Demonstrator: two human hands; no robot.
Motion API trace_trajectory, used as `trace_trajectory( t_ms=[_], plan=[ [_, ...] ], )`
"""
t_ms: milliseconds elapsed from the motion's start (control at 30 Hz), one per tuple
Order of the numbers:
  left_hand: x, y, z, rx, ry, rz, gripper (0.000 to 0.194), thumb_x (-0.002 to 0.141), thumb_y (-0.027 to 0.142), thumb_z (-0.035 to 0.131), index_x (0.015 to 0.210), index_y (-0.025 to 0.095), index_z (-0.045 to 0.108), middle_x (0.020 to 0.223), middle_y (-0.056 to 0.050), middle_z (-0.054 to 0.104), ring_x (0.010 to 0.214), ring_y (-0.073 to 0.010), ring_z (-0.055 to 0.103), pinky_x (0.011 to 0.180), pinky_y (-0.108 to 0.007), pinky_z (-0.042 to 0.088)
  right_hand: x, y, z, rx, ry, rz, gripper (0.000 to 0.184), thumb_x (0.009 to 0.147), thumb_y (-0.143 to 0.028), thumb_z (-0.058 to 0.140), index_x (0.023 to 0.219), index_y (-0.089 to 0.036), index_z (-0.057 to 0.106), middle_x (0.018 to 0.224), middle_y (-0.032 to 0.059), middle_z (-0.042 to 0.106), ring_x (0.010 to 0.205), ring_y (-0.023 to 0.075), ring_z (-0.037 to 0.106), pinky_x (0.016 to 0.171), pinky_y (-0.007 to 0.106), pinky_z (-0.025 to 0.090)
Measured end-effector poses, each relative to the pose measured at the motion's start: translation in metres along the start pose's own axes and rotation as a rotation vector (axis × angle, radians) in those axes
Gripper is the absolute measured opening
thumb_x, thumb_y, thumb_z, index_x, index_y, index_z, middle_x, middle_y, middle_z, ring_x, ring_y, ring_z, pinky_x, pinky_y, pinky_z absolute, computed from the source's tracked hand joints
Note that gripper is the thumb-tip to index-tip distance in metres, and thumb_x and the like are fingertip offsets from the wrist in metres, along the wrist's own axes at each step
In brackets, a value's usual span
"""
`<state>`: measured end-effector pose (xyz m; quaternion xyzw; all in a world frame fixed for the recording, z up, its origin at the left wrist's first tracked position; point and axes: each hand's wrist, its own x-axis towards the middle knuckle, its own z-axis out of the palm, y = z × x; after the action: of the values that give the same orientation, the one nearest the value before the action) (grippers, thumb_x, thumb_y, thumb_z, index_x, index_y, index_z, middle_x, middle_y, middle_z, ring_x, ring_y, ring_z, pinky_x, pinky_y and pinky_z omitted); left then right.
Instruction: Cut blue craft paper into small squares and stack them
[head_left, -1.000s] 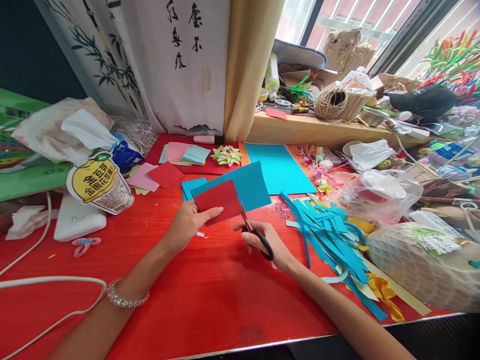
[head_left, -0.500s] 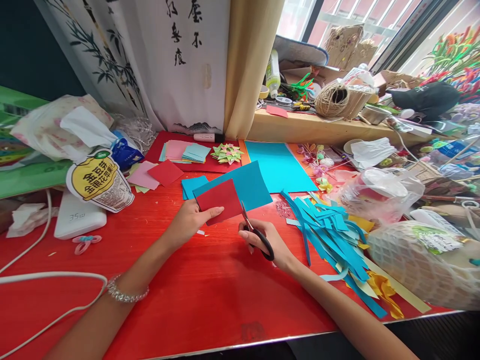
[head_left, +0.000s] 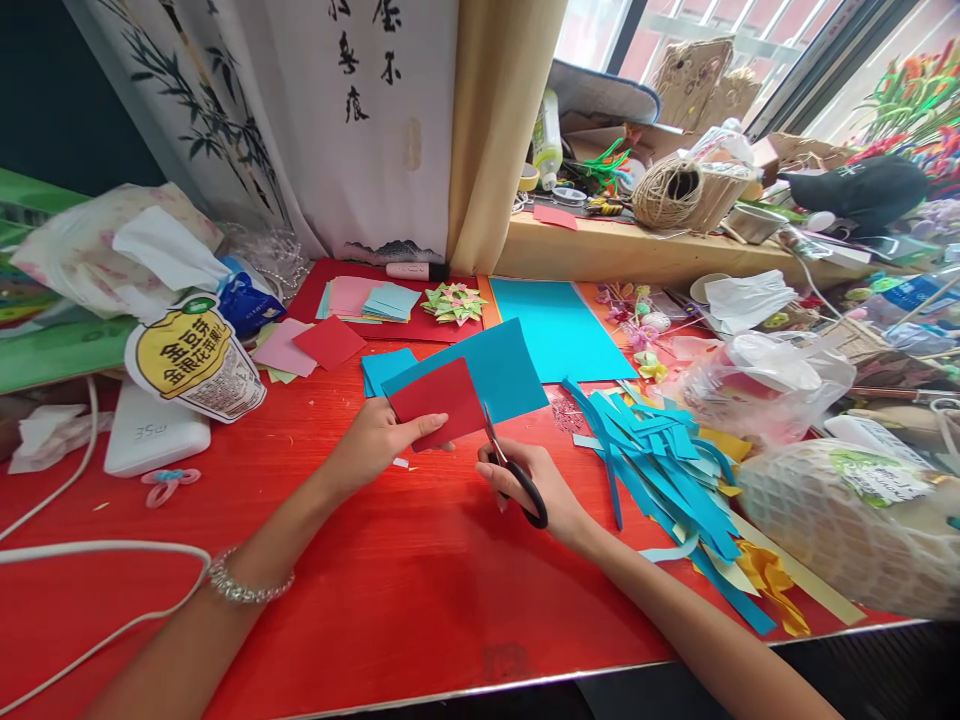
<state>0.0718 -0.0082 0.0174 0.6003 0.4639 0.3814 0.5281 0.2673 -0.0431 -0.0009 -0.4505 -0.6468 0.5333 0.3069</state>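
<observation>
Between thumb and fingers, my left hand pinches a red paper square laid over a larger blue sheet of paper. The two sheets are held up over the table, the blue one reaching out past the red at the top and right. My right hand grips black-handled scissors. Their blades meet the blue sheet beside the red square's right edge, near its lower corner. Some of my left fingers are hidden behind the paper.
Blue and yellow paper strips lie heaped to the right of my right hand. Behind are a large blue sheet, small coloured squares and a folded paper flower. A white power bank and cable lie left.
Both hands keep almost the same pose, with the scissors still at the paper's lower edge. The view has shifted slightly.
</observation>
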Motion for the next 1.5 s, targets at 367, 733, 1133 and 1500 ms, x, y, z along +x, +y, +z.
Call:
trace_trajectory(
  t_ms=[367, 733, 1133, 1500],
  plan=[
    [-0.0011, 0.0005, -0.0023, 0.060, 0.004, -0.041, 0.025, 0.071, 0.038, 0.062, 0.062, 0.015, 0.065, 0.070, -0.006, 0.071, 0.068, -0.0239, 0.066, 0.057, -0.029, 0.049, 0.0016, 0.0038, -0.0004, -0.052, 0.009, 0.001, 0.031, 0.083, -0.041, 0.045, 0.063, -0.018, 0.041, 0.053, -0.0040, 0.043, 0.047, 0.0080, 0.042, 0.049, 0.022, 0.032],
    [-0.0013, 0.0056, -0.0026, 0.131, 0.007, -0.066, 0.031, 0.072, 0.042, 0.059, 0.059, 0.015, 0.062, 0.066, -0.007, 0.071, 0.066, -0.0208, 0.063, 0.056, -0.027, 0.046, 0.0009, -0.0018, 0.0028, -0.024, 0.010, 0.070, 0.031, 0.083, -0.043, 0.046, 0.065, -0.018, 0.042, 0.047, -0.0056, 0.041, 0.040, 0.0077, 0.042, 0.044, 0.021, 0.032],
    [0.0002, -0.0012, -0.0025, 0.124, 0.071, -0.052, 0.031, 0.069, 0.040, 0.063, 0.049, 0.017, 0.055, 0.051, 0.002, 0.056, 0.049, -0.0135, 0.052, 0.049, -0.026, 0.039, 0.0010, -0.0018, 0.0033, -0.041, 0.024, 0.108, 0.031, 0.080, -0.044, 0.050, 0.063, -0.018, 0.042, 0.046, -0.0060, 0.040, 0.037, 0.0081, 0.043, 0.041, 0.021, 0.031],
    [-0.0006, 0.0000, -0.0040, 0.027, -0.003, -0.063, 0.024, 0.072, 0.038, 0.061, 0.074, 0.016, 0.070, 0.073, -0.006, 0.072, 0.073, -0.0236, 0.065, 0.067, -0.032, 0.051, 0.0013, 0.0040, -0.0006, -0.053, 0.025, 0.108, 0.031, 0.079, -0.044, 0.052, 0.065, -0.017, 0.048, 0.042, -0.0050, 0.043, 0.038, 0.0089, 0.044, 0.041, 0.021, 0.029]
  ],
)
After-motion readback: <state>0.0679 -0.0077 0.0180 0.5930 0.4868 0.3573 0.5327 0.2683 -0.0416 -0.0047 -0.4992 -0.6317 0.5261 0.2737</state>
